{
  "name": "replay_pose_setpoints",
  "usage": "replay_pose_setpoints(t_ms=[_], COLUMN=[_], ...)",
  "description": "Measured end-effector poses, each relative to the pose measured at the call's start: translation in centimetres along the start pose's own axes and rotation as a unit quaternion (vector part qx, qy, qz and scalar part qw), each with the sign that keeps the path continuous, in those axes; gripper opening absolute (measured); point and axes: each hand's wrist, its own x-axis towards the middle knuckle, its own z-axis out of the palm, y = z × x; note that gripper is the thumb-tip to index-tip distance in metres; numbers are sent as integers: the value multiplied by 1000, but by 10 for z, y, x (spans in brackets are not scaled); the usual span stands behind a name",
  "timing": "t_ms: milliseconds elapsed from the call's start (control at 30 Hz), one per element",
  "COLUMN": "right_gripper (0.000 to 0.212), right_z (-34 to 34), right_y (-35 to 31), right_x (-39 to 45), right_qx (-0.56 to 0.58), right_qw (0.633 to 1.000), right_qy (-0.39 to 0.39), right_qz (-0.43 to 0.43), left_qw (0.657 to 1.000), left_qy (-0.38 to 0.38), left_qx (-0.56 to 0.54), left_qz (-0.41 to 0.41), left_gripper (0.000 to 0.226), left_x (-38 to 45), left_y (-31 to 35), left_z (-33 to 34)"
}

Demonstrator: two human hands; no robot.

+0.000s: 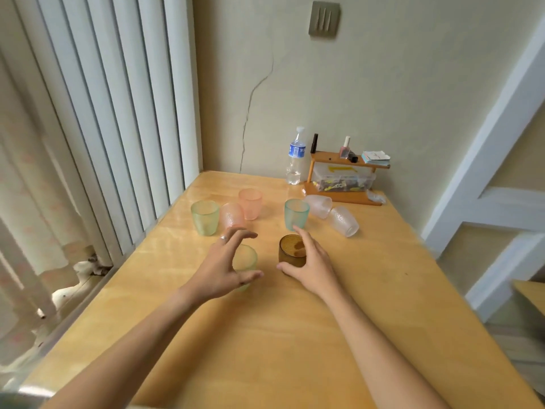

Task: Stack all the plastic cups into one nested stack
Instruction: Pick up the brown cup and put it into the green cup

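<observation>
Several textured plastic cups stand on a wooden table [265, 335]. A pale yellow-green cup [247, 257] sits between the spread thumb and fingers of my left hand [219, 271], which curves around it without closing. A brown cup [290, 248] stands upright just left of my right hand [314, 268], whose fingers arc around its right side, thumb near its base. Farther back are a green cup [205, 217], an upside-down pink cup [233, 216], an upright pink cup [250, 203] and a teal cup [296, 214]. Two clear cups [319, 205] [345, 222] lie on their sides.
A water bottle [295, 159] and a small wooden shelf [345, 196] with a plastic box and small bottles stand at the table's far right by the wall. Vertical blinds [118, 113] run along the left edge. A white door frame [486, 172] is at right.
</observation>
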Motion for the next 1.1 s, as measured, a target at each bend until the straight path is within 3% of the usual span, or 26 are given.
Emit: replay_pose_setpoints(t_ms=[100, 200, 367, 600, 933, 1100], right_gripper=[92, 85, 82, 90, 88, 89], right_z=[-1, 0, 9, 24, 18, -2], right_y=[-2, -1, 5, 10, 4, -37], right_x=[-1, -3, -13, -22, -9, 14], right_qx=[6, 20, 72, 111, 107, 113], right_qw=[999, 999, 997, 992, 991, 988], right_qy=[1, 1, 24, 59, 84, 93], right_qz=[41, 37, 28, 30, -2, -59], left_qw=[998, 995, 995, 984, 979, 981], left_qy=[-14, -14, 6, 57, 79, 48], left_qx=[-3, -3, -4, -108, -120, -127], left_qz=[-56, -94, -99, -130, -143, -139], left_gripper=[103, 98, 103, 129, 77, 85], left_x=[-6, -4, 8, -15, -21, -18], left_y=[-4, -14, -21, -41, -43, -39], left_z=[0, 0, -5, 17, 32, 33])
